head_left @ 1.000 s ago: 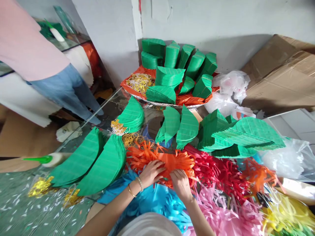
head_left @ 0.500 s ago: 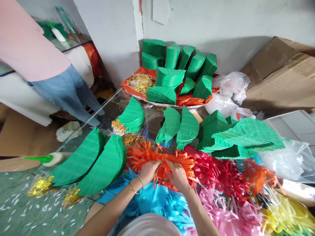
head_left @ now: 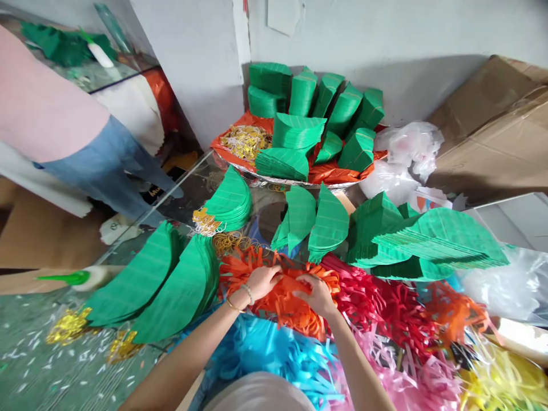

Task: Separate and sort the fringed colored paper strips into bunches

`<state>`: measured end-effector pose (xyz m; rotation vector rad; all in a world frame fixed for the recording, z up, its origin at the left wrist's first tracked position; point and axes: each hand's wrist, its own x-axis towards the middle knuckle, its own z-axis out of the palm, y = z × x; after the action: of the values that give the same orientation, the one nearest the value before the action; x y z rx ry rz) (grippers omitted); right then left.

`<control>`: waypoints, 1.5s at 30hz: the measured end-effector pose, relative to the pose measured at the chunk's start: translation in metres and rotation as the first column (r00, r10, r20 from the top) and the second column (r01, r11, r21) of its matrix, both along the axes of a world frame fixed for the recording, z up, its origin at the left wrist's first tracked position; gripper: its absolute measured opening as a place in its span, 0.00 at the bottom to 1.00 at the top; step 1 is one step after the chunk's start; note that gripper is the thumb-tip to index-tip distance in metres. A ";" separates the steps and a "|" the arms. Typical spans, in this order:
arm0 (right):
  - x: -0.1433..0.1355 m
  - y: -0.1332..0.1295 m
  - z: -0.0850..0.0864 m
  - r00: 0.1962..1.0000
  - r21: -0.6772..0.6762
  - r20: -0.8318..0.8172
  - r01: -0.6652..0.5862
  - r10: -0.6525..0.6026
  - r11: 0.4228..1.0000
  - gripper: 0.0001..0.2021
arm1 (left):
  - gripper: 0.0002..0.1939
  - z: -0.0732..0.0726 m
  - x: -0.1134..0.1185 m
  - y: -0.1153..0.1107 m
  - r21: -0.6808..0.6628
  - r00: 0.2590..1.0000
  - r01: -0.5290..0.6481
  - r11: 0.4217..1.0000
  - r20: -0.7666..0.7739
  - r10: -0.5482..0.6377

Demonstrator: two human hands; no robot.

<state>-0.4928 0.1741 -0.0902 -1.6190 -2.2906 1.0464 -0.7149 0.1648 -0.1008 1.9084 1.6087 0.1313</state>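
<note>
A bundle of orange fringed strips lies in front of me, its cut ends spreading out on both sides. My left hand, with a bracelet at the wrist, pinches the upper middle of the orange fringe. On the other side, my right hand has its thumb and curled fingers closed on the same fringe, with a flat orange band stretched between the two hands. The fingertips are partly hidden in the strips. Blue fringe lies nearer my body, and red fringe is to the right.
Stacks of green half-round sheets lie left, and more lie right. An orange-lined tray holds green bundles and gold pieces. A glue bottle, pink fringe and cardboard box are around. A person stands left.
My hands have risen slightly, and the right one has shifted a little to the right. More orange fringe now hangs down below them. The person at left has shifted slightly left in view.
</note>
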 end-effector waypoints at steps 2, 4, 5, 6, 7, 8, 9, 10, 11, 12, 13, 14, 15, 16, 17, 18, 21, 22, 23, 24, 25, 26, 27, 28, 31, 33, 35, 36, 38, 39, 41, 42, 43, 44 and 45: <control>-0.003 -0.006 0.001 0.998 0.014 -0.029 -0.051 0.052 0.999 0.19 | 0.14 0.003 -0.002 -0.005 -0.012 0.999 0.044 0.999 0.021 -0.044; -0.005 -0.012 0.000 0.996 0.026 -0.032 -0.079 0.080 0.997 0.17 | 0.11 0.006 -0.003 -0.011 -0.024 0.997 0.064 0.998 0.033 -0.064; -0.005 -0.014 -0.001 0.996 0.029 -0.029 -0.084 0.085 0.996 0.15 | 0.09 0.007 -0.004 -0.014 -0.030 0.998 0.061 0.998 0.032 -0.060; -0.005 -0.014 -0.003 0.996 0.027 -0.024 -0.083 0.084 0.996 0.14 | 0.09 0.008 -0.004 -0.016 -0.037 0.999 0.047 0.998 0.027 -0.046; -0.003 -0.014 -0.004 0.997 0.020 -0.017 -0.076 0.076 0.997 0.13 | 0.10 0.008 -0.005 -0.017 -0.044 0.999 0.027 0.999 0.021 -0.026; -0.002 -0.012 -0.005 0.998 0.008 -0.007 -0.063 0.063 0.998 0.12 | 0.11 0.008 -0.005 -0.017 -0.053 1.000 0.005 0.999 0.015 -0.004; 0.000 -0.009 -0.005 0.999 -0.009 0.006 -0.049 0.049 0.999 0.11 | 0.12 0.008 -0.005 -0.017 -0.062 1.000 -0.017 0.998 0.010 0.018; 0.002 -0.005 -0.006 0.999 -0.027 0.022 -0.033 0.034 0.999 0.10 | 0.12 0.007 -0.005 -0.015 -0.071 0.999 -0.039 0.997 0.005 0.040; 0.003 -0.001 -0.006 0.999 -0.045 0.042 -0.017 0.019 0.999 0.10 | 0.12 0.006 -0.005 -0.013 -0.081 0.998 -0.061 0.995 -0.001 0.061; 0.004 0.003 -0.005 0.998 -0.061 0.065 0.000 0.004 0.998 0.09 | 0.12 0.006 -0.006 -0.010 -0.091 0.997 -0.083 0.992 -0.009 0.083; 0.004 0.006 -0.005 0.996 -0.072 0.091 0.019 -0.012 0.997 0.09 | 0.12 0.005 -0.006 -0.007 -0.100 0.995 -0.104 0.989 -0.018 0.103; 0.004 0.009 -0.004 0.992 -0.079 0.121 0.040 -0.031 0.996 0.09 | 0.12 0.004 -0.005 -0.005 -0.110 0.992 -0.123 0.986 -0.027 0.121; 0.003 0.012 -0.003 0.987 -0.080 0.152 0.063 -0.051 0.995 0.10 | 0.12 0.004 -0.005 -0.002 -0.121 0.990 -0.138 0.983 -0.036 0.135; 0.002 0.013 -0.002 0.980 -0.078 0.184 0.087 -0.071 0.993 0.10 | 0.11 0.003 -0.005 0.000 -0.131 0.988 -0.150 0.980 -0.042 0.146; 0.000 0.015 -0.001 0.972 -0.075 0.216 0.109 -0.091 0.991 0.11 | 0.11 0.003 -0.004 0.001 -0.141 0.987 -0.159 0.977 -0.047 0.153; -0.001 0.016 0.000 0.963 -0.073 0.248 0.129 -0.108 0.989 0.11 | 0.10 0.004 -0.004 0.003 -0.150 0.986 -0.164 0.975 -0.050 0.158; -0.005 0.019 0.000 0.933 -0.069 0.332 0.174 -0.142 0.982 0.11 | 0.08 0.004 -0.004 0.007 -0.171 0.987 -0.160 0.972 -0.056 0.152; -0.006 0.020 -0.001 0.924 -0.069 0.353 0.182 -0.147 0.981 0.12 | 0.07 0.005 -0.006 0.009 -0.179 0.988 -0.149 0.973 -0.056 0.141; -0.008 0.020 -0.001 0.917 -0.067 0.370 0.187 -0.150 0.980 0.12 | 0.07 0.005 -0.010 0.010 -0.186 0.990 -0.135 0.973 -0.055 0.127; -0.009 0.021 -0.002 0.911 -0.064 0.383 0.189 -0.151 0.980 0.13 | 0.08 0.006 -0.015 0.012 -0.190 0.992 -0.122 0.974 -0.059 0.113; -0.010 0.022 -0.003 0.907 -0.062 0.394 0.190 -0.151 0.980 0.13 | 0.08 0.008 -0.021 0.014 -0.190 0.992 -0.114 0.975 -0.068 0.102; -0.011 0.023 -0.003 0.903 -0.061 0.402 0.189 -0.149 0.980 0.13 | 0.08 0.011 -0.027 0.015 -0.183 0.991 -0.116 0.976 -0.088 0.101; -0.011 0.024 -0.004 0.900 -0.060 0.410 0.189 -0.148 0.980 0.13 | 0.07 0.015 -0.034 0.017 -0.165 0.987 -0.129 0.978 -0.117 0.111; -0.012 0.024 -0.004 0.897 -0.059 0.417 0.188 -0.147 0.980 0.12 | 0.06 0.019 -0.040 0.018 -0.136 0.979 -0.153 0.979 -0.153 0.132; -0.013 0.024 -0.005 0.888 -0.060 0.436 0.190 -0.146 0.980 0.12 | 0.10 0.037 -0.040 0.015 0.013 0.947 -0.224 0.975 -0.232 0.221; -0.014 0.024 -0.006 0.884 -0.060 0.445 0.192 -0.146 0.980 0.12 | 0.16 0.045 -0.021 0.008 0.122 0.949 -0.205 0.971 -0.219 0.228; -0.014 0.025 -0.006 0.881 -0.057 0.449 0.192 -0.147 0.980 0.12 | 0.19 0.045 0.010 -0.003 0.200 0.975 -0.112 0.973 -0.165 0.146; -0.014 0.024 -0.006 0.882 -0.055 0.448 0.191 -0.146 0.980 0.12 | 0.19 0.041 0.026 -0.010 0.221 0.989 -0.041 0.975 -0.130 0.071; -0.015 0.023 -0.006 0.884 -0.052 0.445 0.185 -0.144 0.981 0.13 | 0.18 0.027 0.053 -0.025 0.249 0.995 0.078 0.965 -0.083 -0.059; -0.015 0.022 -0.005 0.885 -0.050 0.443 0.182 -0.141 0.982 0.14 | 0.19 0.017 0.061 -0.031 0.264 0.993 0.102 0.959 -0.077 -0.085; -0.016 0.018 -0.003 0.890 -0.048 0.436 0.173 -0.135 0.984 0.15 | 0.22 -0.003 0.066 -0.042 0.290 0.992 0.118 0.950 -0.082 -0.098; -0.015 0.016 -0.002 0.894 -0.047 0.429 0.164 -0.129 0.985 0.14 | 0.24 -0.012 0.064 -0.047 0.301 0.992 0.117 0.946 -0.088 -0.094; -0.014 0.014 0.000 0.899 -0.048 0.421 0.152 -0.118 0.987 0.11 | 0.26 -0.020 0.060 -0.050 0.312 0.991 0.117 0.943 -0.092 -0.093; -0.013 0.012 0.000 0.904 -0.048 0.414 0.138 -0.106 0.989 0.10 | 0.28 -0.027 0.055 -0.054 0.321 0.991 0.122 0.939 -0.094 -0.096; -0.011 0.012 0.001 0.907 -0.047 0.410 0.125 -0.095 0.991 0.11 | 0.30 -0.032 0.050 -0.057 0.330 0.990 0.130 0.935 -0.093 -0.105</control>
<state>-0.5035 0.1863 -0.0890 -2.1439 -2.3856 0.8367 -0.6651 0.1078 -0.1326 2.2882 1.5945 0.3052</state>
